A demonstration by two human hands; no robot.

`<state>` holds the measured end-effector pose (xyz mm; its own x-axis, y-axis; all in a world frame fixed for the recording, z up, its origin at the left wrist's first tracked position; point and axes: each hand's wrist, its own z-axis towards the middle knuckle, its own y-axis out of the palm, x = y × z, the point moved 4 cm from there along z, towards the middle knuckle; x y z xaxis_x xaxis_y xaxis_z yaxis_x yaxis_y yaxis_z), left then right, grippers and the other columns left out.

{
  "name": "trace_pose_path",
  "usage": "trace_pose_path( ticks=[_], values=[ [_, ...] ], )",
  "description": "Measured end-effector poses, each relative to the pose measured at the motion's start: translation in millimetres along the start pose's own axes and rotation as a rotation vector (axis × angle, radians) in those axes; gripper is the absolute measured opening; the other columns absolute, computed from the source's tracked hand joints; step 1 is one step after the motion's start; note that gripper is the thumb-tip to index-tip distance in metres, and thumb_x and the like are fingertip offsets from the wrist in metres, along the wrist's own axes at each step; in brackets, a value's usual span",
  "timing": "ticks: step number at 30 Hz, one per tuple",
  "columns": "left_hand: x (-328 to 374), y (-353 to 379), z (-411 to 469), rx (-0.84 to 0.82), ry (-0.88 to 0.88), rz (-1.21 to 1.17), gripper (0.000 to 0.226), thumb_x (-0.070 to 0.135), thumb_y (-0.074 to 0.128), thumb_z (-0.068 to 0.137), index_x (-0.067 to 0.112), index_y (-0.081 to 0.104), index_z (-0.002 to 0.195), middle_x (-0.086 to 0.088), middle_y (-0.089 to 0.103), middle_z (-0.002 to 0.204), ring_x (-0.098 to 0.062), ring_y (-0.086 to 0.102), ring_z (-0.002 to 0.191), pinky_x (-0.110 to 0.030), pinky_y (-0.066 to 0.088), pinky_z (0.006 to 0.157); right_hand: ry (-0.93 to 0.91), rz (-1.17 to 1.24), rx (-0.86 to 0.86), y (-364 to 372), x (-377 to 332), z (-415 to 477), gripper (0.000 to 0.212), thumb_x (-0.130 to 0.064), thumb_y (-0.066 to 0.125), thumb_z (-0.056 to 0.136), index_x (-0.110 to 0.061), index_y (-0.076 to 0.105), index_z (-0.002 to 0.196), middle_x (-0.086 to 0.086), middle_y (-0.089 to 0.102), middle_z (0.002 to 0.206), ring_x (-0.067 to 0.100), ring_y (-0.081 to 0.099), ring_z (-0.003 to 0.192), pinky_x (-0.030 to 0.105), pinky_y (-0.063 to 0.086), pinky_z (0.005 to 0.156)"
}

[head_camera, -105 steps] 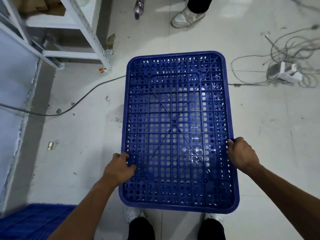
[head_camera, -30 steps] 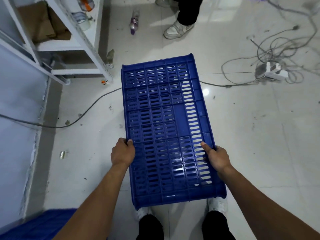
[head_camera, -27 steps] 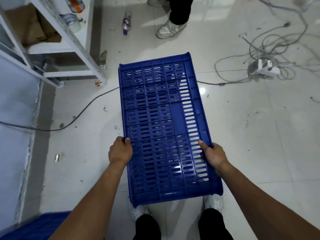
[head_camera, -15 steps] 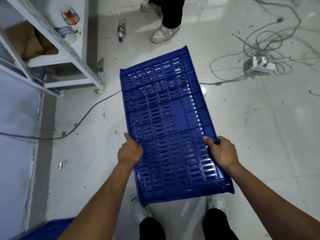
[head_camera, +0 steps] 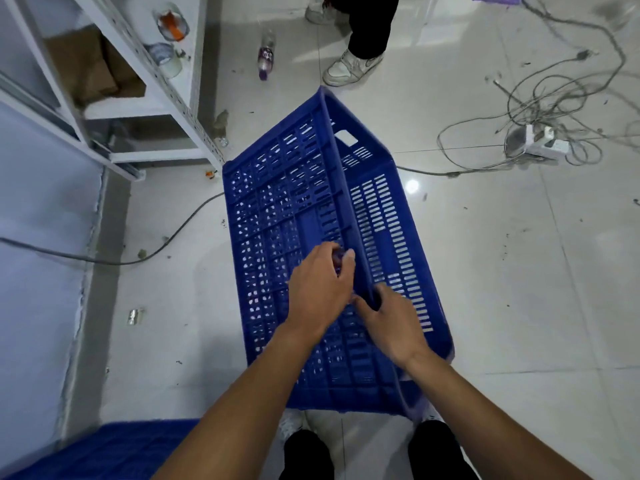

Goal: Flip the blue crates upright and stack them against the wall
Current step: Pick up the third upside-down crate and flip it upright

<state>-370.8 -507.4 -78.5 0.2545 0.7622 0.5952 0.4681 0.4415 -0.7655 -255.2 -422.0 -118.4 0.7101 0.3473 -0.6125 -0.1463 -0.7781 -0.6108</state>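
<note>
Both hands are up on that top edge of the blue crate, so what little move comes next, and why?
Probably tip the blue crate further over until its open side faces up. It is tilted on edge, with the left hand and right hand close together on its raised long rim, so it is only mid-flip and not yet ready for stacking.

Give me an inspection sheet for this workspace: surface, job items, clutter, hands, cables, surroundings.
Surface: pale tiled floor, scuffed, with scattered specks.
Job's things: blue crate tipped on edge, mid-flip; second blue crate at the lower left corner, beside the wall.
Clutter: bottle lying on the floor; small metal scrap.
Grippers: left hand and right hand both grip the crate's raised edge, close together.
Cables: tangle around a white power strip; a grey cable runs under the crate.
Surroundings: white metal shelving; a bystander's shoe.
</note>
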Motion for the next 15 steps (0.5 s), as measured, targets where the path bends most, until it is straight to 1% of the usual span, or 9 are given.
trace_pose_path(
  ticks=[2,4,6,8,10,11,13,15],
  values=[
    [-15,-2,-6,-0.039,-0.063,0.019,0.053,0.058,0.043,0.097,0.019,0.053,0.132,0.005,0.064,0.118,-0.015,0.062,0.101,-0.039,0.051,0.092,-0.025,-0.011,-0.064,13,-13,-2,0.035,-0.049,0.055,0.093,-0.016,0.051,0.083,-0.005,0.055,0.069,0.013,0.05,0.06,0.027,0.038,0.052],
    [-30,-7,-10,-0.028,-0.117,0.03,0.055,0.059,0.045,0.095,0.02,0.047,0.133,0.003,0.061,0.123,-0.017,0.061,0.103,-0.038,0.051,0.091,-0.054,-0.032,-0.149,26,-23,-6,0.033,-0.049,0.053,0.093,-0.017,0.052,0.084,-0.004,0.058,0.073,0.016,0.055,0.065,0.031,0.044,0.057],
    [-43,-14,-11,0.005,-0.16,0.054,0.055,0.055,0.047,0.096,0.019,0.042,0.137,-0.001,0.059,0.129,-0.021,0.062,0.104,-0.04,0.051,0.09,-0.067,-0.06,-0.306,41,-31,-11,0.037,-0.056,0.051,0.092,-0.021,0.049,0.081,-0.001,0.06,0.074,0.018,0.058,0.066,0.037,0.048,0.063],
    [-58,-21,-11,0.051,-0.195,0.084,0.056,0.047,0.05,0.096,0.017,0.036,0.142,-0.006,0.056,0.133,-0.026,0.064,0.104,-0.042,0.052,0.088,-0.055,-0.063,-0.439,51,-37,-16,0.049,-0.07,0.046,0.085,-0.022,0.051,0.081,0.0,0.064,0.074,0.017,0.062,0.066,0.038,0.05,0.064],
    [-77,-28,-13,0.07,-0.221,0.12,0.055,0.037,0.053,0.096,0.017,0.033,0.143,-0.008,0.055,0.132,-0.028,0.064,0.099,-0.042,0.053,0.083,-0.003,0.015,-0.462,54,-33,-14,0.056,-0.077,0.044,0.083,-0.022,0.057,0.085,0.002,0.069,0.075,0.018,0.067,0.065,0.041,0.055,0.068],
    [-90,-32,-13,0.075,-0.24,0.13,0.054,0.034,0.054,0.096,0.017,0.033,0.142,-0.009,0.055,0.129,-0.028,0.065,0.096,-0.043,0.054,0.082,0.031,0.061,-0.446,53,-29,-11,0.055,-0.074,0.045,0.085,-0.02,0.058,0.087,0.004,0.07,0.076,0.019,0.069,0.063,0.043,0.057,0.071],
    [-119,-41,-13,0.078,-0.281,0.146,0.048,0.028,0.055,0.095,0.013,0.036,0.136,-0.011,0.06,0.119,-0.03,0.065,0.09,-0.045,0.055,0.077,0.064,0.073,-0.387,49,-16,-2,0.043,-0.059,0.048,0.093,-0.018,0.059,0.089,0.006,0.072,0.074,0.018,0.07,0.058,0.043,0.057,0.072],
    [-152,-51,-11,0.061,-0.339,0.186,0.039,0.023,0.054,0.095,0.01,0.039,0.128,-0.014,0.062,0.11,-0.032,0.064,0.085,-0.041,0.05,0.071,0.098,0.042,-0.324,46,0,9,0.028,-0.042,0.05,0.098,-0.017,0.059,0.091,0.005,0.072,0.072,0.017,0.069,0.056,0.04,0.058,0.07]
  ],
)
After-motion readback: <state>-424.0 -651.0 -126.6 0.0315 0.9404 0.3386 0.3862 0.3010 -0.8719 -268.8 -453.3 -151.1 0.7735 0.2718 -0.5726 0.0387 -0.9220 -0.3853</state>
